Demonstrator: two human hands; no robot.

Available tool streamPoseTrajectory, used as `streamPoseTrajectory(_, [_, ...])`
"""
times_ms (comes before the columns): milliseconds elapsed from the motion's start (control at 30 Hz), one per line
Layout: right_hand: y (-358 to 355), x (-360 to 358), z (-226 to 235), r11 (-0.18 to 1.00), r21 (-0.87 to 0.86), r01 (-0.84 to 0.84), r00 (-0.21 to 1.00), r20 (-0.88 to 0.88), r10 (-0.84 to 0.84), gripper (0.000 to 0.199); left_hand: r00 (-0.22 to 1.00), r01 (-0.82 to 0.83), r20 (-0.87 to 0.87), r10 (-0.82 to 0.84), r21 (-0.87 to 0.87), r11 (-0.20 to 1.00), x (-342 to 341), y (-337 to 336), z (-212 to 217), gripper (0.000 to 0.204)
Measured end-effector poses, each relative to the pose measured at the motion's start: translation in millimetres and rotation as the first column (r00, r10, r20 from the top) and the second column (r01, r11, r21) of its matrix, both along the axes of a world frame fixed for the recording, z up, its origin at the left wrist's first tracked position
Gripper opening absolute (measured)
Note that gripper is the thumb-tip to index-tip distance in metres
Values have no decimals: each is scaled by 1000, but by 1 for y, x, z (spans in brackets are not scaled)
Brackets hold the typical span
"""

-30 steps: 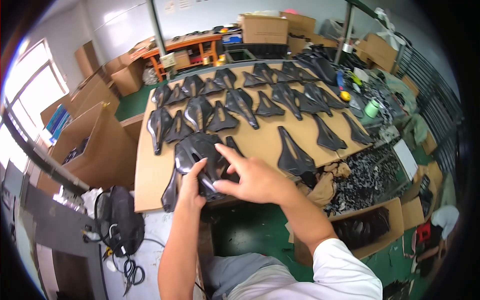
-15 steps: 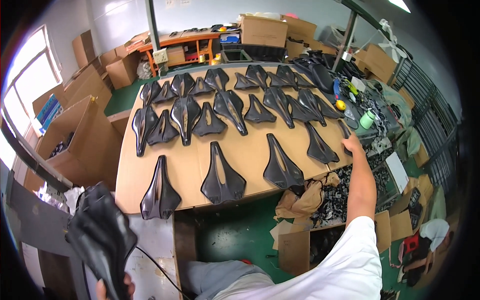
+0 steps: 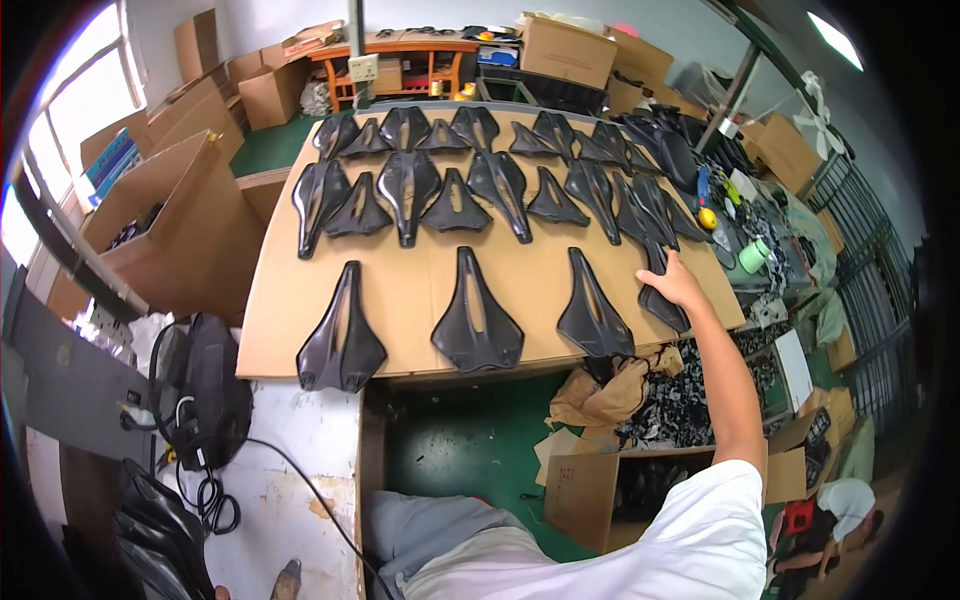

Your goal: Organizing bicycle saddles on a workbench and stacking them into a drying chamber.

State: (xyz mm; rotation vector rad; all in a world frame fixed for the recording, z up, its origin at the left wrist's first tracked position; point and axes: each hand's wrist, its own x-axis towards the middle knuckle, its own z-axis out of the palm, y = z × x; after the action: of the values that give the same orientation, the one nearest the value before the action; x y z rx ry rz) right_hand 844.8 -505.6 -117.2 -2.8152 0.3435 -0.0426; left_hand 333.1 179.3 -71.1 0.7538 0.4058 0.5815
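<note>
My right hand (image 3: 672, 281) reaches over the table's right side, thumb and fingers closed on a black bicycle saddle (image 3: 663, 309) that lies at the right end of the front row. Beside it in that row are three more slotted saddles: a left one (image 3: 342, 335), a middle one (image 3: 477, 325) and a right one (image 3: 594, 312). At the lower left edge, a bundle of black saddles (image 3: 155, 530) is in my left hand (image 3: 222, 593), of which only a fingertip shows.
Rows of saddles (image 3: 408, 195) cover the far part of the cardboard-topped table (image 3: 420, 275). Left of it are a black bag (image 3: 215, 385), a cable (image 3: 300, 478) and a large carton (image 3: 175, 215). A green bottle (image 3: 754, 256) stands right; a person (image 3: 845, 510) bends down at lower right.
The view has shifted, so the table sits further right. My right hand has moved from the table's right edge in to the front-row saddle. My left hand's saddles have dropped lower and left.
</note>
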Motion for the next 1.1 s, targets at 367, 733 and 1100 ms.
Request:
streamPoseTrajectory(367, [46,-37,53,874,486,1,1000,-25,12,89,990,-135,30,137,-70,988,-53,35,-27,51])
streamPoseTrajectory(733, [122,-4,43,694,719,-29,962,-168,215,39,973,-211,58,222,-160,964,-96,36,-52,53])
streamPoseTrajectory(1100, [183,-17,37,849,505,-155,984,2,179,73,958,-240,83,276,-299,923,-118,32,-57,52])
